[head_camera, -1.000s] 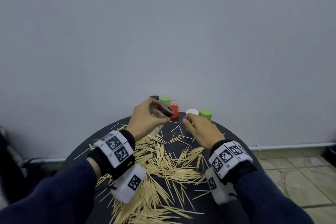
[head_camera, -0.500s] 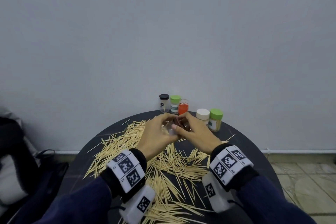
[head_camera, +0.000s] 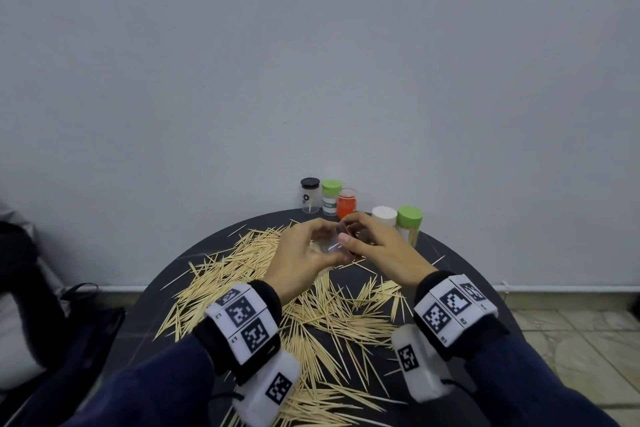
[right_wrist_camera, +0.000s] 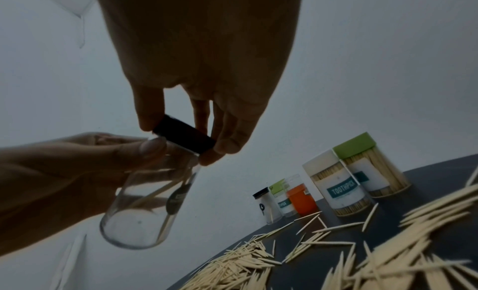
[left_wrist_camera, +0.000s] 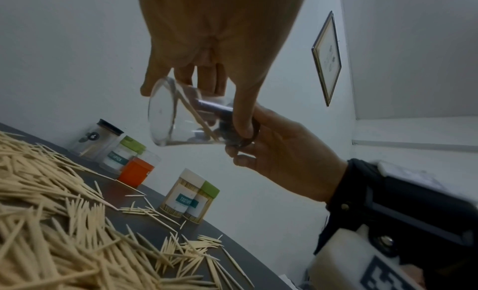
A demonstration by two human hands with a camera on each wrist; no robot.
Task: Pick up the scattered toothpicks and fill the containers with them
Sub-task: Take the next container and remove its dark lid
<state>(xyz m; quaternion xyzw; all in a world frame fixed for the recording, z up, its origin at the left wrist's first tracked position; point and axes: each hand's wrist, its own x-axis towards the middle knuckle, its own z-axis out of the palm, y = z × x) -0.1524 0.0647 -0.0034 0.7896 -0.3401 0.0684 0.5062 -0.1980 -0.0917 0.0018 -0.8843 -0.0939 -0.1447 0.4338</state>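
The left hand (head_camera: 300,255) is wrapped around a clear jar (right_wrist_camera: 145,204) held tilted above the middle of the surface (head_camera: 460,270), while the right hand (head_camera: 379,246) pinches the jar's black lid (right_wrist_camera: 184,136) between thumb and fingers – the lid sits at the mouth, and I cannot tell whether it is seated or partly off. The jar is close to empty, with 1 or 2 toothpicks slanting inside. The step in hand looks like opening this jar for filling. Toothpicks (head_camera: 263,263) lie scattered across most of the surface, thickest toward the left and near edges. 5 other containers stand along the far edge – a black-lidded jar (head_camera: 310,195) and an orange one (head_camera: 346,206) among them. Next, the lid should come free and be set aside, then a bundle gathered and fed in lengthwise
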